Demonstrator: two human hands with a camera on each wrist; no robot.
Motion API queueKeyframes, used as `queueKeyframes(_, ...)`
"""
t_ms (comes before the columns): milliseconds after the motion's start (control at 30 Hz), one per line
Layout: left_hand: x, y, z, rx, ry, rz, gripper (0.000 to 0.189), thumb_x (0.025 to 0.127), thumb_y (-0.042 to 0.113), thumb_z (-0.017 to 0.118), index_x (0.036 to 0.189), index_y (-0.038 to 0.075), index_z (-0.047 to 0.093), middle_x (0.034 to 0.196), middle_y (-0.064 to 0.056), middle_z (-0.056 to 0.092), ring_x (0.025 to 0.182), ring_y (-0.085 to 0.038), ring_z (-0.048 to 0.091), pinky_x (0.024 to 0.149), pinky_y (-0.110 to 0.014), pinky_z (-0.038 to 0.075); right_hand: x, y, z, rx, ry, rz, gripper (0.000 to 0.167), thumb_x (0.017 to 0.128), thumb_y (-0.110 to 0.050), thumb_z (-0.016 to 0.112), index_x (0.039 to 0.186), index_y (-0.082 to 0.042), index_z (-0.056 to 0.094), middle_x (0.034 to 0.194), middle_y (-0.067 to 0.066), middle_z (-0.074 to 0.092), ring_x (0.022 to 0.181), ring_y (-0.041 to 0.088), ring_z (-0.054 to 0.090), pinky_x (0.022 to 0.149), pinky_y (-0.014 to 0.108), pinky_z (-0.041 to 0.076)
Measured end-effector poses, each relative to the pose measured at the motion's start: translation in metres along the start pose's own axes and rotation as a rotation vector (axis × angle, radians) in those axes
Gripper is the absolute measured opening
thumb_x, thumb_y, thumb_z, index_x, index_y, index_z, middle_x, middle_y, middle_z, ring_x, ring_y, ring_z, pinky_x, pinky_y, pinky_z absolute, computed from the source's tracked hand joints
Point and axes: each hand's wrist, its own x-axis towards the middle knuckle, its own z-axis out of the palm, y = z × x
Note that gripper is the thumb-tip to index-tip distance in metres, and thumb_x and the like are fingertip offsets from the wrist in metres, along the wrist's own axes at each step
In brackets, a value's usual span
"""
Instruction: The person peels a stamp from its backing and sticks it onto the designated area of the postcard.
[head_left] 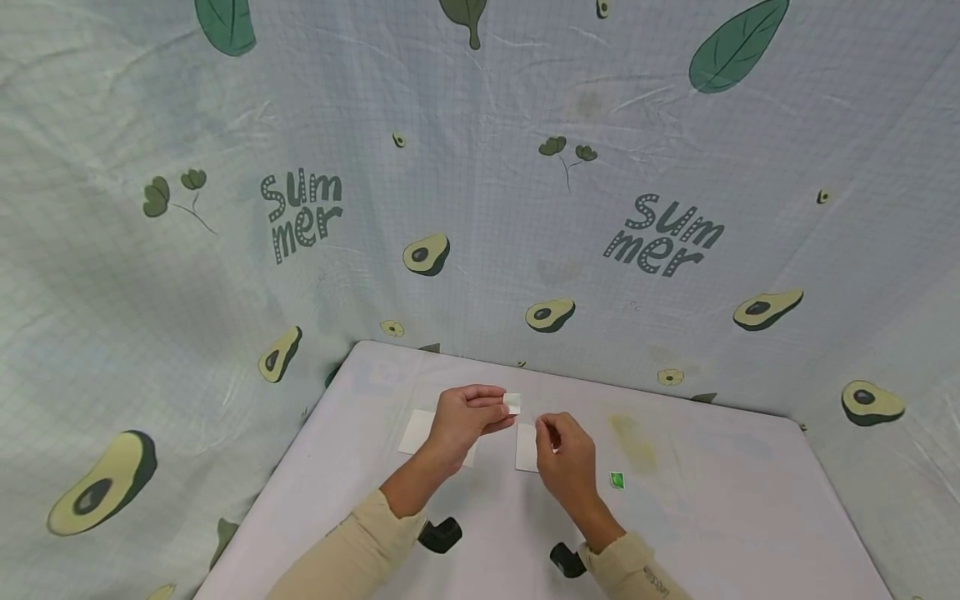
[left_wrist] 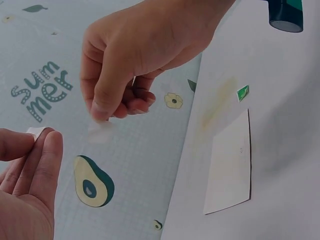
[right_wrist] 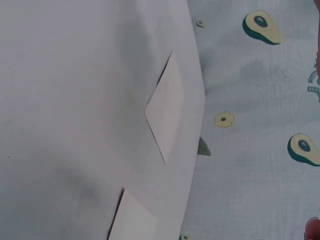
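Note:
My left hand (head_left: pixel 467 421) pinches a small white square (head_left: pixel 512 403) between thumb and fingers, above the table. In the left wrist view only a thin white edge of that square shows between the fingertips. Just to its right, my right hand (head_left: pixel 567 454) has thumb and forefinger pressed together on a small translucent piece of film (left_wrist: pixel 101 132), which hangs below the fingertips. Under the right hand lies a white card (head_left: pixel 527 450), partly covered by it. A second white card (head_left: pixel 417 431) lies on the table behind the left hand and wrist.
A small green sticker (head_left: pixel 617 480) lies on the white table (head_left: pixel 712 500), right of the right hand. Near it the tabletop has a yellowish stain (head_left: pixel 633 442). A pale curtain (head_left: pixel 487 183) printed with avocados rises behind the table's far edge.

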Motion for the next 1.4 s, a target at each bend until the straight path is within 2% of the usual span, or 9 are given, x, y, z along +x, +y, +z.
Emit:
queueKeyframes(133,0.001,0.000,-0.001,-0.008,0.000,-0.005,0.030,0.095,-0.004,0.070,0.124,-0.010,0.067,0.117,-0.027,0.076,0.095,-0.023,0.080,0.085,-0.035,0.065,-0.011,0.001,0.004,0.000,-0.036,-0.011,0.001,0.094,-0.002,0.072,0.094,-0.002,0.071,0.078,0.003,0.064,0.068,0.005,0.051,0.056,0.019,0.050)
queueKeyframes(233,0.001,0.000,-0.002,-0.010,-0.005,-0.006,0.030,0.095,-0.004,0.070,0.124,-0.010,0.067,0.118,-0.028,0.075,0.095,-0.023,0.080,0.085,-0.035,0.065,-0.021,0.001,0.008,0.003,-0.068,-0.026,0.009,0.089,0.003,0.075,0.093,-0.003,0.071,0.077,0.002,0.063,0.068,0.004,0.051,0.056,0.017,0.050)
queueKeyframes(400,0.001,0.000,-0.004,-0.018,-0.006,-0.006,0.031,0.095,-0.004,0.070,0.126,-0.010,0.067,0.117,-0.027,0.076,0.094,-0.022,0.080,0.085,-0.035,0.065,-0.035,0.000,0.015,0.024,-0.111,-0.044,0.012,0.084,0.006,0.080,0.089,-0.004,0.074,0.076,-0.002,0.065,0.067,0.000,0.052,0.057,0.013,0.050)
queueKeyframes(633,0.000,0.001,-0.006,-0.020,-0.005,-0.010,0.031,0.096,-0.004,0.069,0.126,-0.010,0.067,0.118,-0.026,0.076,0.096,-0.022,0.080,0.086,-0.035,0.064,-0.055,-0.007,0.022,0.015,-0.246,-0.038,0.011,0.083,0.003,0.083,0.087,-0.006,0.079,0.074,-0.004,0.070,0.066,-0.006,0.052,0.056,0.010,0.048)
queueKeyframes(800,-0.001,0.001,-0.006,-0.025,-0.011,-0.008,0.031,0.096,-0.004,0.069,0.126,-0.010,0.066,0.117,-0.026,0.076,0.094,-0.019,0.080,0.086,-0.035,0.064,-0.060,-0.012,0.022,0.059,-0.317,-0.043,0.011,0.081,0.005,0.084,0.085,-0.005,0.080,0.075,-0.003,0.074,0.066,-0.006,0.056,0.057,0.013,0.053)
queueKeyframes(1000,0.000,0.001,-0.008,-0.040,-0.022,-0.006,0.030,0.095,-0.006,0.068,0.125,-0.011,0.067,0.114,-0.025,0.077,0.090,-0.016,0.079,0.085,-0.034,0.065,-0.061,-0.017,0.019,0.069,-0.385,-0.048,0.015,0.082,0.007,0.081,0.088,-0.007,0.079,0.081,-0.001,0.077,0.072,0.000,0.064,0.065,0.019,0.059)
queueKeyframes(1067,0.000,0.001,-0.009,-0.044,-0.025,-0.013,0.030,0.095,-0.006,0.068,0.124,-0.011,0.067,0.114,-0.025,0.077,0.089,-0.016,0.079,0.084,-0.034,0.065,-0.060,-0.016,0.018,0.070,-0.382,-0.065,0.019,0.081,0.009,0.081,0.089,-0.008,0.079,0.082,-0.001,0.077,0.074,0.001,0.066,0.067,0.019,0.060)
queueKeyframes(1167,0.000,0.000,-0.009,-0.036,-0.026,-0.018,0.030,0.095,-0.006,0.068,0.125,-0.011,0.066,0.113,-0.025,0.077,0.088,-0.017,0.080,0.084,-0.034,0.065,-0.054,-0.014,0.016,0.084,-0.333,-0.107,0.026,0.078,0.012,0.082,0.092,-0.009,0.078,0.085,0.000,0.077,0.076,0.004,0.068,0.070,0.019,0.060)
queueKeyframes(1400,0.000,-0.002,-0.009,0.006,-0.019,-0.041,0.030,0.096,-0.004,0.068,0.126,-0.012,0.066,0.114,-0.026,0.076,0.090,-0.018,0.080,0.085,-0.037,0.065,-0.024,-0.005,0.008,0.095,-0.103,-0.241,0.033,0.074,0.013,0.084,0.101,-0.004,0.078,0.096,0.006,0.078,0.081,0.018,0.072,0.076,0.017,0.060)
